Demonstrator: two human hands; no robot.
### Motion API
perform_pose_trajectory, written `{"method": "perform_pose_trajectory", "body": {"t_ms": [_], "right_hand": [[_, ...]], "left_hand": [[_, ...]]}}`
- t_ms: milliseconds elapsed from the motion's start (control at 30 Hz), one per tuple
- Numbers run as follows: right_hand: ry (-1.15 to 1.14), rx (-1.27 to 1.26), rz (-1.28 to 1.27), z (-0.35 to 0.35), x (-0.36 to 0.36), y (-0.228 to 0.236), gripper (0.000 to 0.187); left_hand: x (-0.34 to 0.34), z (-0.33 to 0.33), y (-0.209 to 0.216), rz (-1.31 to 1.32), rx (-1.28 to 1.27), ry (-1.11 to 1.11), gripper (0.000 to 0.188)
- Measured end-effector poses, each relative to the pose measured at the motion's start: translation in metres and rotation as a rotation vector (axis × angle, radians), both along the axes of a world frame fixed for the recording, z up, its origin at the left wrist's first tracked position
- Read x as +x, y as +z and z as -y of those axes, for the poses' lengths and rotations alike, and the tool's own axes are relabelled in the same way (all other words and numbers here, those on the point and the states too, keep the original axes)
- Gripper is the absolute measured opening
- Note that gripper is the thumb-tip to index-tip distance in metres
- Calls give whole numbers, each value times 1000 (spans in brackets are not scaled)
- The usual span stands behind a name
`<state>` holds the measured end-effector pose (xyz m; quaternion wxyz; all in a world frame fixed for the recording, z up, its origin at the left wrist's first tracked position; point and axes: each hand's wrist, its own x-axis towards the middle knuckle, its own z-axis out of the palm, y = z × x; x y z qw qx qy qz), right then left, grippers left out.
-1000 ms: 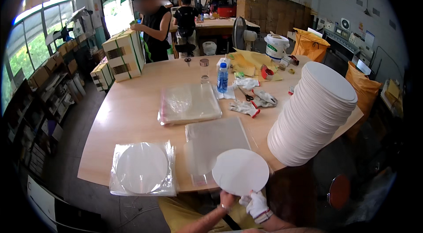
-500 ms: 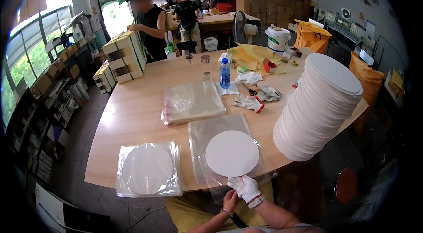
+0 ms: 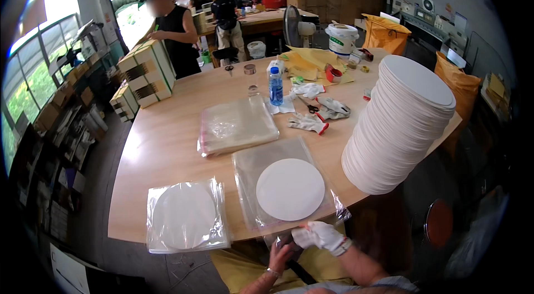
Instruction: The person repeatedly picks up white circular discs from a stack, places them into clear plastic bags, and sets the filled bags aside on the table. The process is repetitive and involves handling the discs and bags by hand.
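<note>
A round white disc (image 3: 290, 189) lies on flat clear plastic bags (image 3: 249, 183) at the table's near edge, with the plastic's mouth hanging over the edge. At that overhang, my bare left hand (image 3: 281, 254) has its fingers curled around the plastic. My right hand (image 3: 321, 236), in a white glove, is closed on the same plastic just right of it, below the disc; its fingertips are slightly blurred. To the left sits a pile of bagged white discs (image 3: 184, 215). A tall leaning stack of white discs (image 3: 398, 124) stands at the right.
A thick pile of clear bags (image 3: 238, 126) lies farther back. Behind it are a blue-capped bottle (image 3: 276, 87), scissors (image 3: 312, 109), loose work gloves (image 3: 308, 123), yellow paper (image 3: 311, 66) and a white bucket (image 3: 341, 40). A person (image 3: 173, 33) handles strapped boxes (image 3: 146, 74) beyond the table.
Both hands have moved slightly apart: the gloved right one to the right, the left one to the left. The plastic's right corner has shifted. The whole view has moved a little.
</note>
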<state>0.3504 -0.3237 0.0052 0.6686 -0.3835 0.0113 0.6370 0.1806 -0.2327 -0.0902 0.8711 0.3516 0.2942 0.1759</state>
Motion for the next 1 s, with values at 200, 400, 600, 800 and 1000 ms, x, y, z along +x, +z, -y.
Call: {"method": "perform_pose_trajectory", "body": {"t_ms": [200,400,600,800,1000], "right_hand": [[-145,-460,1094,32,63,19,18],[-179,-460,1344,25,44,8,15],[105,-92,1836,-27,-60,-16,10],[328,-190,2037,-48,-96,-19,12],[-139,-957,1698,104,74,80,12]], "left_hand": [[-15,-34,11,-156,72,-108,44],[-25,-30,26,-223,-86,-151,50],[-42,-26,13,-183,-74,-166,46],[-32,-24,3,-223,-253,76,27],[-39,-37,17,-265,-105,46,37]]}}
